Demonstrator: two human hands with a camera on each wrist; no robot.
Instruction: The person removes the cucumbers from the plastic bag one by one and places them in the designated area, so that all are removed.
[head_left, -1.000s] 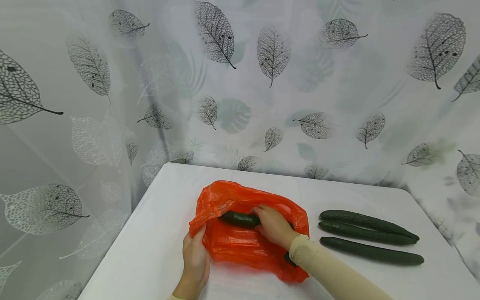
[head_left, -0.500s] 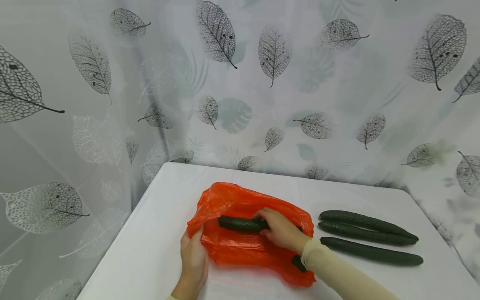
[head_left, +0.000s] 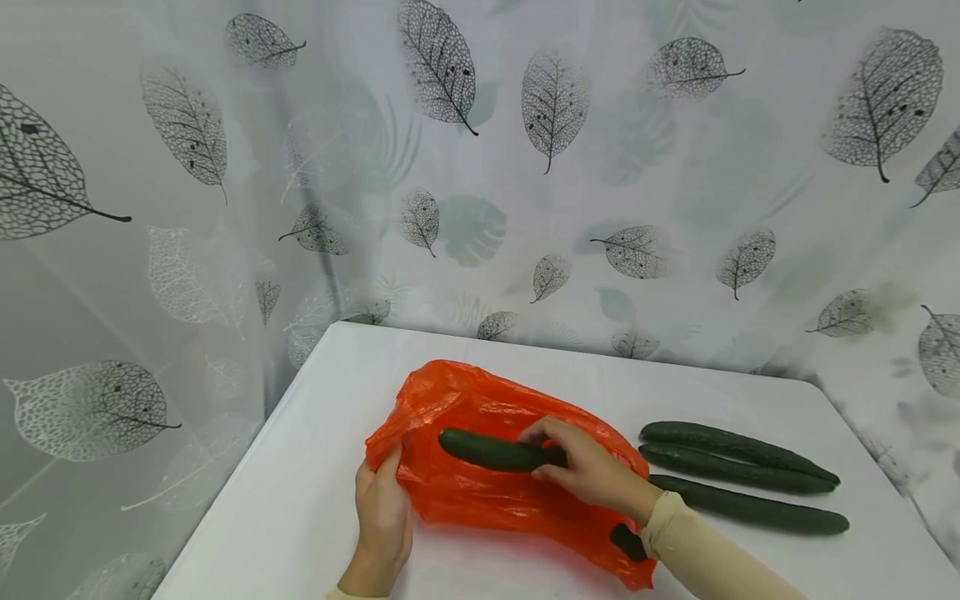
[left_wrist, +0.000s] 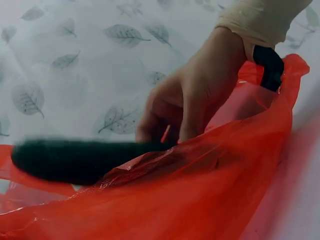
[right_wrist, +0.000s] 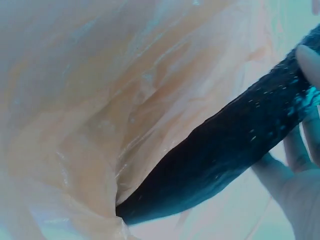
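Note:
A dark green cucumber [head_left: 495, 452] lies over the opening of a red plastic bag [head_left: 480, 504] on the white table. My right hand [head_left: 592, 471] grips its right end between thumb and fingers. In the right wrist view the cucumber [right_wrist: 215, 155] slants past the crumpled bag [right_wrist: 90, 140], with fingers around its upper part. My left hand [head_left: 381, 517] holds the bag's left edge; its fingertips are hidden by the plastic. The left wrist view shows the cucumber [left_wrist: 65, 160] above the bag's rim, with the right hand [left_wrist: 187, 100] on its far end.
Three more cucumbers lie on the table to the right: two touching [head_left: 735, 454] and one nearer [head_left: 757, 504]. A small dark object [head_left: 628, 542] sits by the right wrist. Behind the white table [head_left: 315, 433] hangs a leaf-patterned curtain [head_left: 555, 183].
My right hand has moved to the right, drawing the cucumber so that its left end now shows beyond the bag's fold. The left hand has shifted slightly left with the bag's edge.

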